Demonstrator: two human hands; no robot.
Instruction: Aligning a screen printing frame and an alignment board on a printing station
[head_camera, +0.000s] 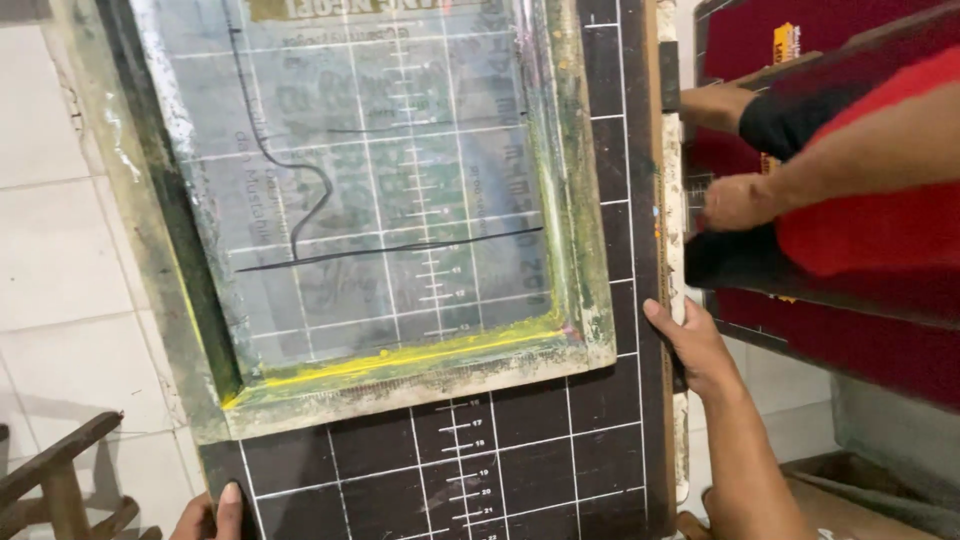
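Observation:
A wooden screen-printing frame with grey mesh and yellow ink along its lower edge lies on a black board marked with a white grid. My left hand grips the board's near left corner, thumb on top. My right hand holds the board's right edge, fingers curled around it. Neither hand touches the frame.
At the right, another person in a red shirt with a black sleeve handles red fabric on a neighbouring board, their hand close to the board's right edge. White floor tiles lie at left, with a wooden stool at bottom left.

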